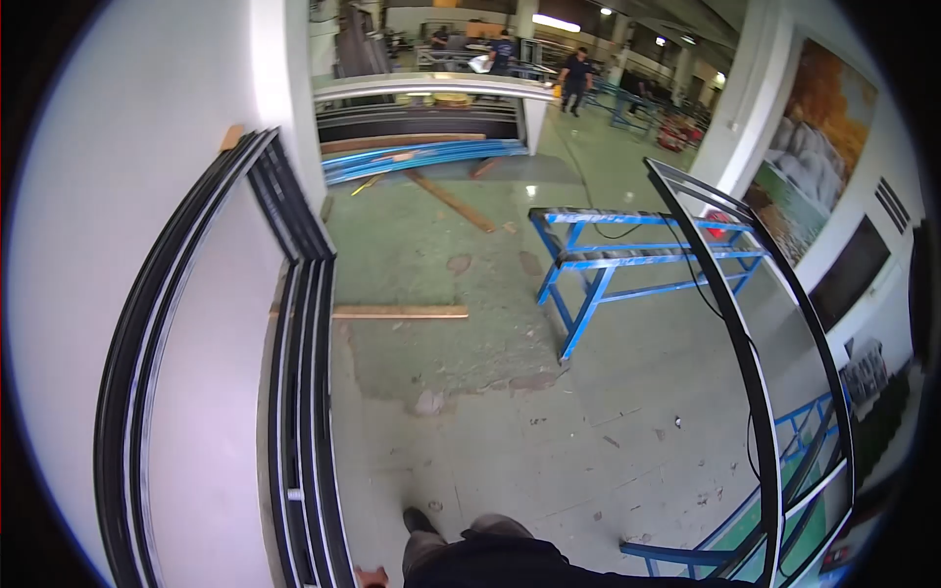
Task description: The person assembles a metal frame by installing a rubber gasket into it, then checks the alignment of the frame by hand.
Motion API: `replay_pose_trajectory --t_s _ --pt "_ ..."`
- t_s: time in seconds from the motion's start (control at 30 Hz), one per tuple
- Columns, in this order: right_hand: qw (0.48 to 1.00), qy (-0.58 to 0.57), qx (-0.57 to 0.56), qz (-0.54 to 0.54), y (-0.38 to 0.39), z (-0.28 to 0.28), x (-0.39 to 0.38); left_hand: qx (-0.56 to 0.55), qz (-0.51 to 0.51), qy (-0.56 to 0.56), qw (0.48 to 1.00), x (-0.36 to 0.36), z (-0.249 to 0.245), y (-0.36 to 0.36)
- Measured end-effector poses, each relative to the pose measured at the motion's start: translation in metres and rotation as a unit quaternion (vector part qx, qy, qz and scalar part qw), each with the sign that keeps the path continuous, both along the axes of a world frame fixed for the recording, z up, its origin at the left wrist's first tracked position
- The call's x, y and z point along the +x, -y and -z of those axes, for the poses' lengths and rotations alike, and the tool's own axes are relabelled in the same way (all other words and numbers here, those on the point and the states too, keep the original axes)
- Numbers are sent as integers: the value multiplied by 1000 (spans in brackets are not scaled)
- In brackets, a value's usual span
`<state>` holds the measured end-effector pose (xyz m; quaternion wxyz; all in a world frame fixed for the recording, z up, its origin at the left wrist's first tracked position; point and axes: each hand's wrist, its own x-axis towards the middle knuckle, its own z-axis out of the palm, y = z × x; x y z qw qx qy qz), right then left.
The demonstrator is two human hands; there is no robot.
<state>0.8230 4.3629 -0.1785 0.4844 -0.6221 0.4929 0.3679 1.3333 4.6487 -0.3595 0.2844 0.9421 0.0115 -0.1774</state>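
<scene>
Only part of my left hand (371,577) shows, at the bottom edge of the head view, close beside the lower end of the black frames (316,421). Its fingers are too small and cut off to tell their shape or whether they touch the frames. These dark frames with silver edges lean in a stack along the white wall at the left. My right hand is out of view. On the right, a tall black frame (733,323) stands tilted by a blue trestle (586,312).
A wooden strip (400,312) lies on the floor beyond the stack. Farther off are a wooden plank (449,200), blue-wrapped bars (426,157) and a white-edged rack (431,86). A person (575,78) stands in the back; others are behind. A blue stand (676,555) is at lower right.
</scene>
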Motion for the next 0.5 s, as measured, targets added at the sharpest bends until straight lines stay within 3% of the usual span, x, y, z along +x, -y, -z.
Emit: replay_pose_trajectory --t_s 0.03,0.07,0.1,0.13,0.17,0.2,0.23,0.27,0.37,0.4,0.5 --pt "1000 -5 18 -10 8 -4 14 -43 88 -2 995 63 -12 52" --pt "999 -5 43 -28 16 -7 31 -99 101 -18 990 121 -31 113" --pt "996 7 69 -51 29 -5 49 -37 166 -8 985 183 -58 189" --pt "991 29 103 -80 43 5 66 -92 158 -9 983 226 -110 266" --pt "984 57 131 -111 61 20 86 -123 209 32 970 275 -116 334" --pt "979 85 137 -125 85 33 114 -162 232 8 959 302 -167 405" --pt "987 56 29 -150 123 -27 178 -236 235 -6 943 336 -162 467" --pt "995 41 -6 -94 150 -16 220 -308 234 -22 922 367 -157 528" --pt "997 44 -58 37 244 32 315 -395 206 -114 888 385 -235 674" --pt "994 78 -43 56 276 58 342 -364 248 -92 893 400 -221 705" --pt "995 82 -51 37 399 55 416 -286 315 -29 904 444 -160 753"
